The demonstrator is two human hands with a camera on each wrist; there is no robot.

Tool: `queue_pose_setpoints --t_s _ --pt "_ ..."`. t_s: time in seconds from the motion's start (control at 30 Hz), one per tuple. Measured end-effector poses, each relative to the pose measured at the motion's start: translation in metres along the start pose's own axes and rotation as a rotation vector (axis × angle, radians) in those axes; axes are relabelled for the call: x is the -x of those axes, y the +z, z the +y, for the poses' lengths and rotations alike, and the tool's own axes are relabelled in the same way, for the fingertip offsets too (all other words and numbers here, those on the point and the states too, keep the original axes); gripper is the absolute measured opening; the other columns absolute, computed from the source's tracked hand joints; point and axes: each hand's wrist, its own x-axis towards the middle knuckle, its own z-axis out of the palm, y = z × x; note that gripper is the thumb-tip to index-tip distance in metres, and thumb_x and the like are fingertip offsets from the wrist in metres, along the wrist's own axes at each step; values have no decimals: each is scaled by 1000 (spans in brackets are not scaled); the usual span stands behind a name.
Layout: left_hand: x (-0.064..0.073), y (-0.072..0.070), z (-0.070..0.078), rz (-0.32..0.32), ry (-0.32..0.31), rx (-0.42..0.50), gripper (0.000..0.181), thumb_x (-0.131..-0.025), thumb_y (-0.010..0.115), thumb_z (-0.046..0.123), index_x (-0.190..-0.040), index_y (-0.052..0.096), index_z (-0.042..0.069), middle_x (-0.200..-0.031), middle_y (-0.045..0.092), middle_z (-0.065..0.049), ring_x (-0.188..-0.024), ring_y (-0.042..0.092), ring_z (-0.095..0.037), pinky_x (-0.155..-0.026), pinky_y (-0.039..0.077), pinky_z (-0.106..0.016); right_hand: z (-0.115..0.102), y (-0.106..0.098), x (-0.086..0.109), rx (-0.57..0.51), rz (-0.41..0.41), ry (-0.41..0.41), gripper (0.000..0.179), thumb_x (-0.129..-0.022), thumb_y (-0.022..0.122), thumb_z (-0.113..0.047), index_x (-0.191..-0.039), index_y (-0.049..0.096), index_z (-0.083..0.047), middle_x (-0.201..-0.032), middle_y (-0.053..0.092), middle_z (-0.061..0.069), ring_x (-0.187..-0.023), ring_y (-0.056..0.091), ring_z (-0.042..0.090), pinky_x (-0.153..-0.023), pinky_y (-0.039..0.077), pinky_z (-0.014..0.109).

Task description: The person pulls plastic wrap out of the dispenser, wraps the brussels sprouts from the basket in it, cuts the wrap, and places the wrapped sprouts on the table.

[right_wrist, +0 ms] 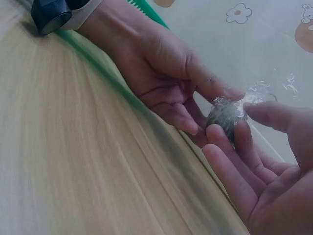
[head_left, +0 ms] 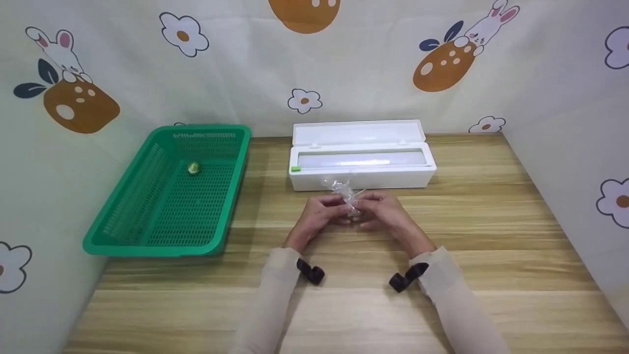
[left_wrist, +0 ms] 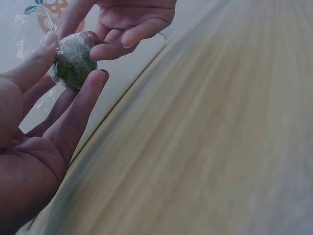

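Close in front of the white box, both hands meet around a small round green item (left_wrist: pixel 76 61) wrapped in clear cling film; what lies under the film is hard to make out. My left hand (head_left: pixel 318 216) grips it between thumb and curled fingers. From the other side, my right hand (head_left: pixel 385 214) pinches it with thumb and fingertips. Loose, crumpled cling film (head_left: pixel 340 188) sticks up from the item toward the box. The wrist views show the film drawn tightly over the green surface.
An opened white cling film box (head_left: pixel 363 179) stands at the back, its lid (head_left: pixel 358 132) raised, a film roll (head_left: pixel 361 160) inside and a green slider (head_left: pixel 295 168) at its left. On the left sits a green basket (head_left: pixel 228 196) holding a small pale-green round item (head_left: pixel 193 168).
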Motion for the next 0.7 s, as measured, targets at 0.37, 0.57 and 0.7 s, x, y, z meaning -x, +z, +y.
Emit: queue_pose_setpoints --t_s 0.37,0.57,0.7 --pt "0 3 4 -4 23 -102 49 -85 77 4 -130 61 -5 -115 70 -28 -80 77 -21 -73 63 -37 -8 -7 4 336 23 -138 34 -83 81 -19 -114 71 -7 -110 71 8 -94 63 14 -82 52 26" --pt "0 5 4 49 38 -84 46 -83 79 2 -127 64 -1 -106 72 -28 -78 76 -18 -73 63 -37 -6 -8 2 276 -28 -160 42 -83 80 -10 -123 68 -5 -112 72 13 -92 67 14 -82 58 29" --pt "1 7 5 44 45 -76 40 -87 75 2 -125 64 -4 -108 71 -28 -77 77 -21 -73 63 -38 -2 -7 1 289 7 -204 41 -84 80 -11 -123 70 -7 -113 73 9 -99 66 15 -84 55 26"
